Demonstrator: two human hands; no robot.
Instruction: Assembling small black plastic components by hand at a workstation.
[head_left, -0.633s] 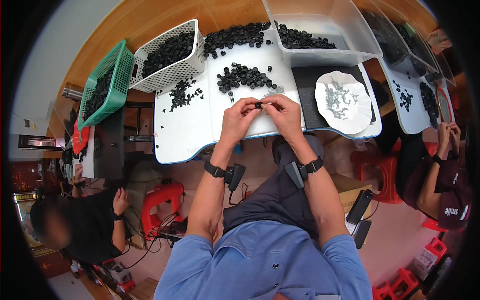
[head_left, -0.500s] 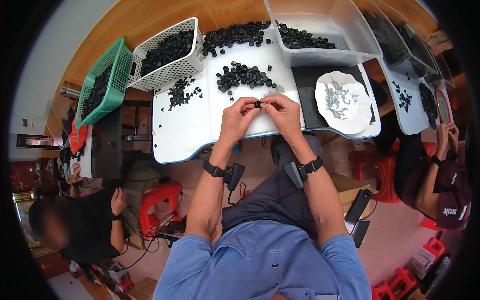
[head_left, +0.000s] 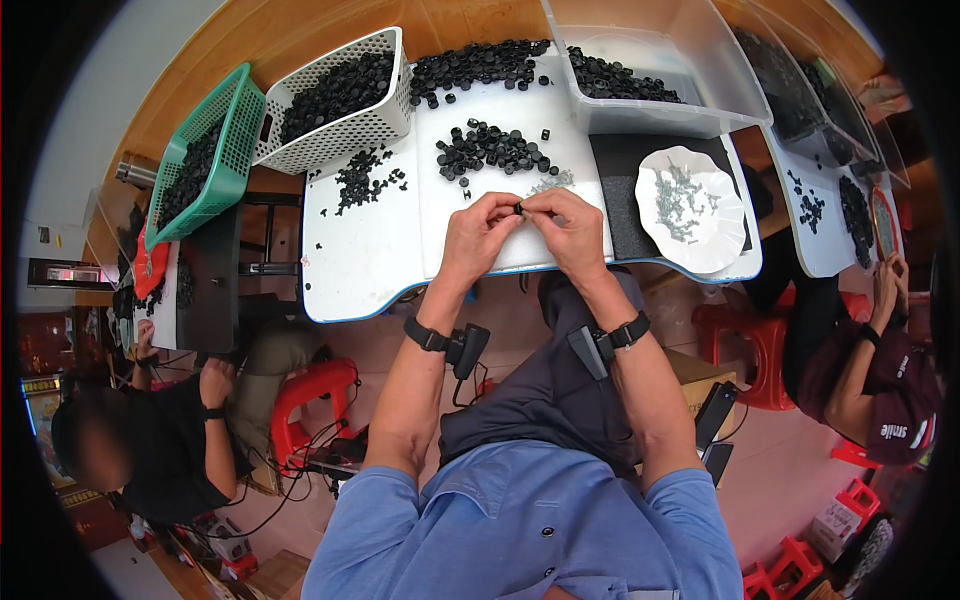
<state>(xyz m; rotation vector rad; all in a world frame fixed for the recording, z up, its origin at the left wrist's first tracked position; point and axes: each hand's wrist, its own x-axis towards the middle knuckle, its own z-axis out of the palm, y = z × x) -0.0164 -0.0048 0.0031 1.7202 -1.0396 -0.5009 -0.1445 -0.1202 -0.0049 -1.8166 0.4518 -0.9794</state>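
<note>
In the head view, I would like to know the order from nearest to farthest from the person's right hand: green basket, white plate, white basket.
Ordered from the right hand:
1. White plate, to its right on the table.
2. White basket, to its upper left.
3. Green basket, farther left, beyond the white basket.

Off the desk's [head_left: 365,265] near left corner stands a red plastic stool [head_left: 288,408]; off its near right corner, a second stool [head_left: 770,362]. Beside the latter sits a cardboard box [head_left: 692,370], with a slim black device [head_left: 713,416], perhaps a phone, at its right edge.
</note>
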